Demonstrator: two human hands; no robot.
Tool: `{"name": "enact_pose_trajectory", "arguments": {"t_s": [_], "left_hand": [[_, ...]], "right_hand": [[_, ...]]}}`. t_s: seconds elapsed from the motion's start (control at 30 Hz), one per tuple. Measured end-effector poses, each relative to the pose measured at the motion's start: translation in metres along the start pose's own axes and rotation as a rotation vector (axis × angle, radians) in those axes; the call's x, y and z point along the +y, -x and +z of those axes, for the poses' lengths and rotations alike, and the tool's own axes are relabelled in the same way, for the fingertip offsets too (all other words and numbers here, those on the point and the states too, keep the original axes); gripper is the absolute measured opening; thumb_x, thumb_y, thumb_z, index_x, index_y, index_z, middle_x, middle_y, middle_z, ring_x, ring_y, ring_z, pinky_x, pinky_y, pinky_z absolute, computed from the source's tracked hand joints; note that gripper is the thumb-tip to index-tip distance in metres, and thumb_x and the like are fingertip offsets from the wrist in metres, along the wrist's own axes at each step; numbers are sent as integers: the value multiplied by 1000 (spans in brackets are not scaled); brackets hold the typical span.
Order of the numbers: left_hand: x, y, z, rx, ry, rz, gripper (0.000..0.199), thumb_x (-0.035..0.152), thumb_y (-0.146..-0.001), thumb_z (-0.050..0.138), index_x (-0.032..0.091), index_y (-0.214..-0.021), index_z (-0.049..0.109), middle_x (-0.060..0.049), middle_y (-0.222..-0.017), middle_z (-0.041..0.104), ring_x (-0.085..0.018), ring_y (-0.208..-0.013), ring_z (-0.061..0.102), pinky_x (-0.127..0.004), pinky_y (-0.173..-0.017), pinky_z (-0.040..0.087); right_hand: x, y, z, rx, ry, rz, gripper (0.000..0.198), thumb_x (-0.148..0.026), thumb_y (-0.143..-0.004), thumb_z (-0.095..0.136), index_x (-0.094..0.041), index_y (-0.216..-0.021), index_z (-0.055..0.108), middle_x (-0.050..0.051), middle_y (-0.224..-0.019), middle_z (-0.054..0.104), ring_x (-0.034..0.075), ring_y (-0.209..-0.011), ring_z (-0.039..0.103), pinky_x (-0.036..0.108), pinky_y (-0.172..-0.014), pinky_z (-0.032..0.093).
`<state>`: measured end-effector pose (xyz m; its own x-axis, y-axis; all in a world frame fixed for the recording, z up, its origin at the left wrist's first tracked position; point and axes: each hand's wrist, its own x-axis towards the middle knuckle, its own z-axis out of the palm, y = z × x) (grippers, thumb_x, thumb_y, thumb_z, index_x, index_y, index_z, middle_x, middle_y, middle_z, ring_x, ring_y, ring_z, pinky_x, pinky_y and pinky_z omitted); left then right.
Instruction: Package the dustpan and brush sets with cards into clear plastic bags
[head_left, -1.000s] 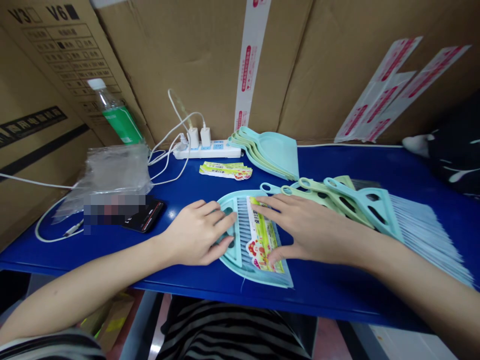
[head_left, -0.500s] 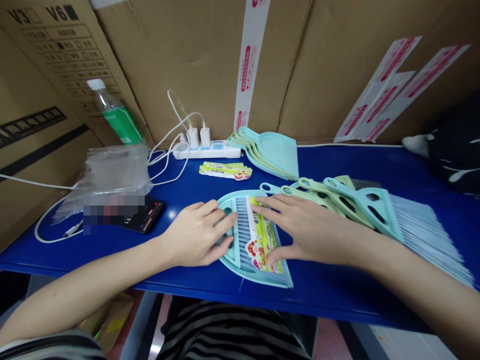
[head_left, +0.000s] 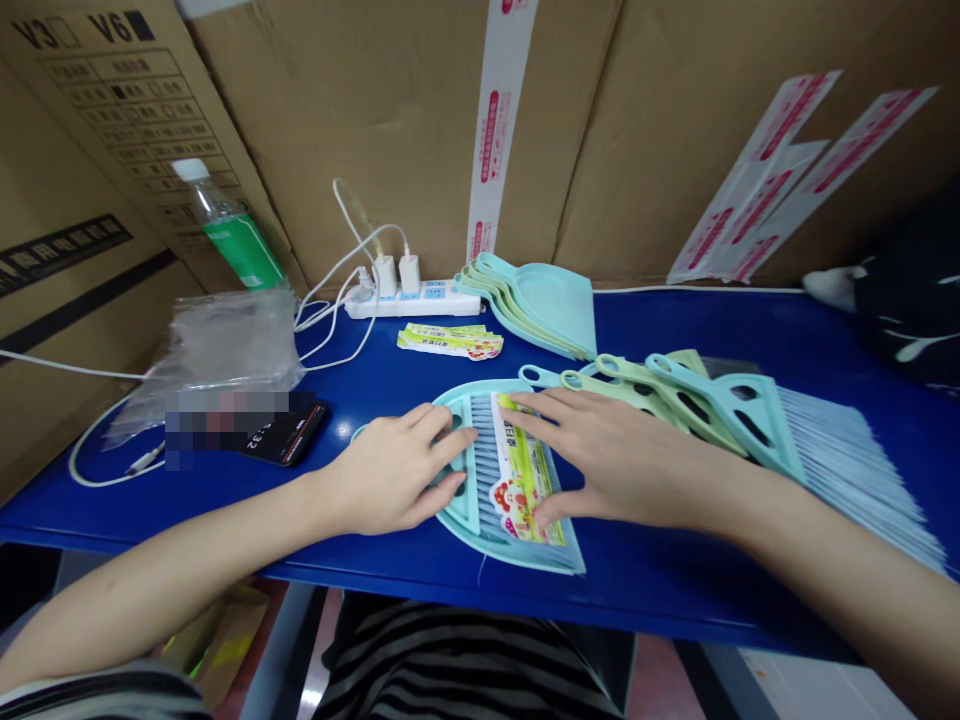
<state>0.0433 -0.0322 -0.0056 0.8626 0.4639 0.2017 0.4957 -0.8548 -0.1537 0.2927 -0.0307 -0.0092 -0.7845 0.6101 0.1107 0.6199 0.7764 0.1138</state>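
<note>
A light blue dustpan point(head_left: 495, 553) lies on the blue table in front of me, with a blue brush point(head_left: 466, 492) inside it, its bristles pointing right. Across the bristles rests a yellow-green and white label card point(head_left: 534, 470) with a cartoon figure. My left hand point(head_left: 401, 465) rests over the left side of the pan and brush, fingers apart, their tips on the brush head. My right hand point(head_left: 600, 455) is spread over the card's right side, with fingertips at its top and the thumb near its lower part. The palm hides some of the pan's edge.
Several brushes point(head_left: 757, 420) in blue and green lie at the right. Behind them are stacked dustpans point(head_left: 555, 300), more label cards point(head_left: 450, 340) and a power strip point(head_left: 416, 303) with cables. Plastic bags point(head_left: 232, 340), a phone point(head_left: 289, 430) and a bottle point(head_left: 244, 245) are at the left.
My left hand has shifted very slightly on the dustpan, and a little of the pan's handle shows behind it. My right hand, the brush and the card have stayed in place.
</note>
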Motion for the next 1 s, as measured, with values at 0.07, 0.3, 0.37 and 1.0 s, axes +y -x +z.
{"name": "enact_pose_trajectory", "arguments": {"t_s": [0.07, 0.3, 0.37, 1.0], "left_hand": [[0, 0, 0, -9, 7, -5, 38, 30, -98, 28, 11, -117, 55, -10, -92, 59, -21, -78, 60, -28, -53, 50], [1, 1, 0, -34, 18, -22, 39, 30, -98, 26, 12, -118, 55, -10, -94, 60, -21, -80, 59, -31, -57, 53], [1, 1, 1, -36, 19, -21, 39, 30, -98, 27, 12, -118, 55, -10, -94, 60, -22, -82, 59, -31, -57, 52], [2, 0, 3, -85, 38, -56, 38, 31, -97, 30, 14, -124, 51, -10, -95, 58, -23, -86, 53, -34, -63, 53]], "right_hand": [[1, 0, 1, 7, -2, -1, 84, -72, -71, 62, -13, -131, 58, 20, -129, 62, 35, -110, 62, 49, -90, 50], [0, 1, 1, -3, 0, -2, 85, -70, -72, 64, -9, -132, 57, 22, -129, 61, 37, -110, 62, 49, -89, 51], [0, 0, 1, -3, -2, -4, 84, -67, -72, 65, -8, -132, 57, 22, -130, 61, 37, -110, 61, 49, -89, 51], [2, -2, -3, 39, -24, -48, 70, -62, -85, 54, -20, -140, 49, 12, -137, 57, 31, -109, 63, 47, -90, 50]]}}
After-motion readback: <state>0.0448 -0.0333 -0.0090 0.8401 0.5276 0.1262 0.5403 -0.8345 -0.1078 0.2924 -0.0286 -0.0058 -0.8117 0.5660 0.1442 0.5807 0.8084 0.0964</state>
